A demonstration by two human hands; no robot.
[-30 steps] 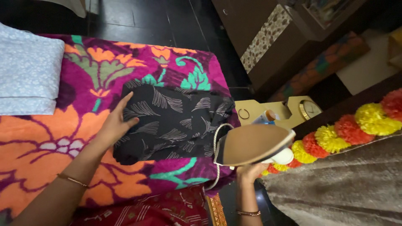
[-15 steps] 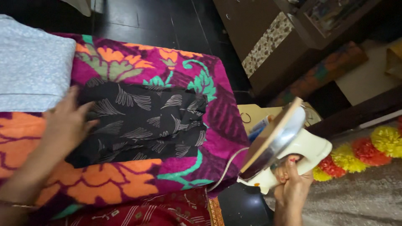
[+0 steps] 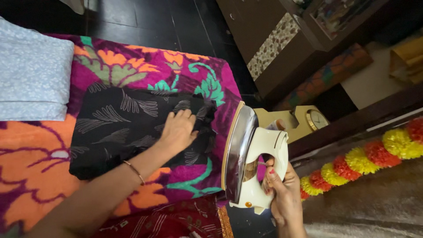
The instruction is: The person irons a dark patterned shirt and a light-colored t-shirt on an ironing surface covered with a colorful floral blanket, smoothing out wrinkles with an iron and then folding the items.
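Left hand (image 3: 178,130) lies flat, fingers spread, pressing the black patterned cloth (image 3: 119,128) on the floral-covered table (image 3: 145,66). Right hand (image 3: 282,194) is closed around the handle of the white iron (image 3: 251,158), held tilted, soleplate facing the cloth, just beside the table edge.

Bare forearms, no sleeves; a thin bangle on the left wrist (image 3: 134,171); red-painted nails (right hand (image 3: 282,194)).

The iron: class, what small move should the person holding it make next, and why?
Probably lower the iron soleplate-down onto the black patterned garment. The right hand holds it tilted on edge, off the cloth, beside the floral cover, while the left hand presses the garment flat near its right edge.
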